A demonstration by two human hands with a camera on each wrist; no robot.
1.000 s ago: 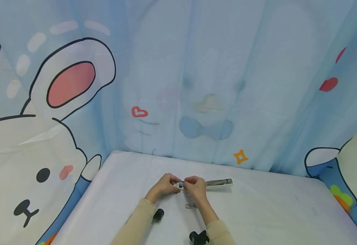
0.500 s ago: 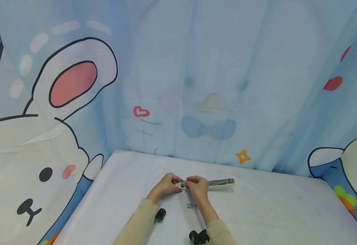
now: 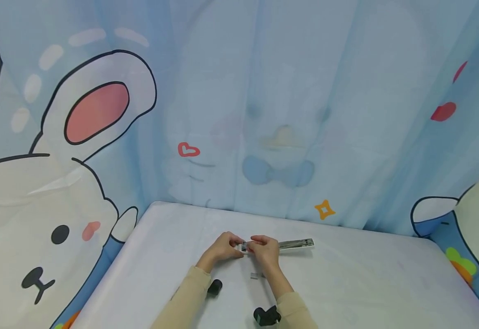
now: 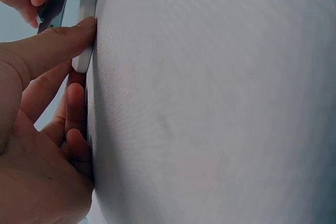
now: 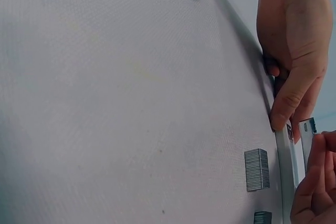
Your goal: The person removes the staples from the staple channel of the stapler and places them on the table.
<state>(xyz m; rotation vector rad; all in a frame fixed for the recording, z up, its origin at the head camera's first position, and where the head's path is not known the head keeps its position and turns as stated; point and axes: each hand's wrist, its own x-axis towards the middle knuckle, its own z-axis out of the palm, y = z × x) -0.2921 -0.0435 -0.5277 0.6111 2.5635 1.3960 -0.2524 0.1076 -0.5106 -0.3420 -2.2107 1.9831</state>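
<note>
A long, slim stapler (image 3: 297,244), white below with a metal strip along it, lies crosswise on the table. At its left end my left hand (image 3: 223,246) pinches the white base (image 4: 84,51) between thumb and fingers, low against the cloth. My right hand (image 3: 265,251) is just beside it, fingertips pinching the metal strip (image 5: 308,140) of the stapler above the base. In the right wrist view this strip stands apart from the base at its near end. Two blocks of staples (image 5: 256,170) lie on the cloth in front of the stapler, close under the right forearm.
A white cloth covers the table (image 3: 366,283). Black wrist cameras sit at the left forearm (image 3: 214,288) and right forearm (image 3: 267,316). Behind the table hangs a blue curtain (image 3: 346,137) with cartoon prints, reaching round both sides.
Both hands keep their hold on the stapler, the right fingers shifting only slightly at the metal strip. The head view has swayed a little. The staples lie where they were.
</note>
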